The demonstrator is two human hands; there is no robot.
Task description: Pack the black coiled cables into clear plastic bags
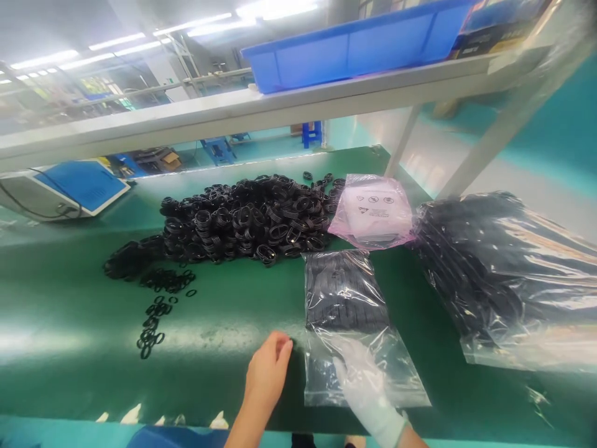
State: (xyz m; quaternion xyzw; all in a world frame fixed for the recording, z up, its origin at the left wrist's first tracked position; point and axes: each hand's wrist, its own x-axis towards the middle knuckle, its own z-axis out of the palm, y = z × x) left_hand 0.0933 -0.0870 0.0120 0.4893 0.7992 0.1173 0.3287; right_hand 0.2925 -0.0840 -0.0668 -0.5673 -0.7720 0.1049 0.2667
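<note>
A clear plastic bag [347,292] lies flat on the green table in front of me, its far half packed with black coiled cables in neat rows. My right hand [361,376], in a white glove, reaches over the near half of that bag with its fingers stretched out. The plastic seems to cover the fingertips, so the hand looks to be inside the bag's mouth, though glare blurs this. Just left of the bag is my bare left hand [269,367], fingers curled and thumb against them. A dark spot shows at its fingertips, too small to name.
A large heap of black coiled cables [252,218] spreads across the table's middle. Small black rings [150,326] lie to its left. A pinkish printed bag [373,211] and large filled clear bags [504,280] are at right. A shelf bearing a blue bin [354,50] crosses above.
</note>
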